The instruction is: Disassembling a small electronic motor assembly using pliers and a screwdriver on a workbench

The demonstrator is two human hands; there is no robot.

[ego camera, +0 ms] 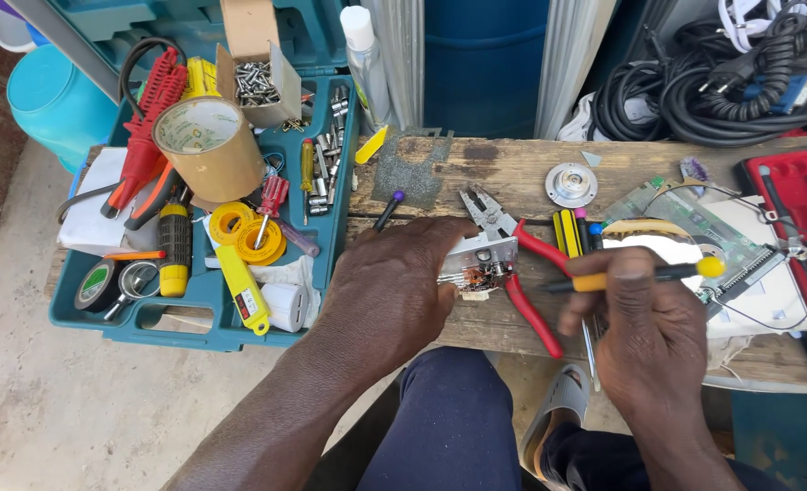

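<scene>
Left hand clamped on small switch part at counter front edge; right hand gripping yellow-tipped screwdriver, red pliers between

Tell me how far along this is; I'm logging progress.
Done: the small module lies open on the bench, its copper parts bare, with pliers beside it. In hand: the left hand steadies the module while the right hand points a yellow-tipped tool at it. Left: the module is not closed, and a circuit board lies loose nearby.
</scene>
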